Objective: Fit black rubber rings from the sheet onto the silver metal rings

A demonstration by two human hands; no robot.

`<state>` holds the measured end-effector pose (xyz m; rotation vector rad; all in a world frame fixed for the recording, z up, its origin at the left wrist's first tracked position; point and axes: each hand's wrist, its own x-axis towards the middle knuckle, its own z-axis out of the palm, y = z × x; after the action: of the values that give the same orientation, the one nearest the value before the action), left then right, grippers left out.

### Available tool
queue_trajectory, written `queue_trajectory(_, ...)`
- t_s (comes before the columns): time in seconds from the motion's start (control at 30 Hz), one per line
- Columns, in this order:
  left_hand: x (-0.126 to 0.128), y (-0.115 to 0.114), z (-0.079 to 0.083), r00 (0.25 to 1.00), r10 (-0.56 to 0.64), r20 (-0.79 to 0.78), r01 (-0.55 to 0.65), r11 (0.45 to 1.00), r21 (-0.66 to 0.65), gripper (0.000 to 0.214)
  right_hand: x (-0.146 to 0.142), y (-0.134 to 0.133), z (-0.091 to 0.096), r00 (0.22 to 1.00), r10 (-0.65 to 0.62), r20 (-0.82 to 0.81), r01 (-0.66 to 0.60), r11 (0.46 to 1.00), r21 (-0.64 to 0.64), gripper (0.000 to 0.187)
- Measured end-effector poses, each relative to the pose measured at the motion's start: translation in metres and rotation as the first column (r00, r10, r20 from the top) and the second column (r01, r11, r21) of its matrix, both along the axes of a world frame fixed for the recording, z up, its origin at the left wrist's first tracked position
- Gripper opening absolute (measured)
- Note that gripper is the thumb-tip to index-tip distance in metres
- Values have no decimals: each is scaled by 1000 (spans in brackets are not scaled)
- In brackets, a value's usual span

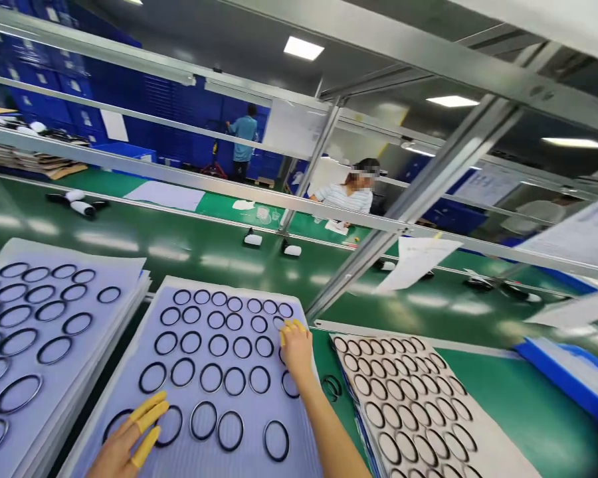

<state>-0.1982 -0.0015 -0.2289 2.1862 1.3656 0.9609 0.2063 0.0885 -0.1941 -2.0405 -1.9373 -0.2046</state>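
Black rings [210, 378] lie in loose rows on a pale, bluish-white sheet [249, 458] on top of a stack before me. Yellow covers sit on the fingertips of both hands. At the sheet's near left, my left hand [129, 435] is open, fingers spread beside a ring [170, 425]; whether it touches that ring I cannot tell. My right hand [296, 348] reaches to the sheet's far right, its fingers curled down among the rings there. It partly covers a ring [278, 322], and anything between its fingertips is hidden.
Another ring-covered stack [92, 345] stands left, and a brownish sheet of rings [413, 392] lies right. Between sheets are a few loose rings [331, 387]. A metal frame post [349, 275] rises beyond. A blue tray [568, 378] is far right. Two people [349, 196] are farther back.
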Motion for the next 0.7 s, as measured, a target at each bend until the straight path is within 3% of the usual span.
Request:
queue_trajectory(0.2,37,-8,34,999,-42,-8,41,991,-128,34,16,-3,-17,994,-88,-69,83,994,-71,26)
queue_trajectory(0.4,18,6,55,994,111,-6,-109,970,-217,37,49,-44,-18,961,-155,-227,133,985,-109,30)
queue_trajectory(0.57,-14,34,49,934,353,53,-322,898,-300,39,70,-102,-26,877,-346,-334,278,931,-235,46)
queue_trajectory(0.7,-27,61,32,900,429,78,-375,852,-365,37,72,-147,-35,769,-513,-381,393,850,-350,43)
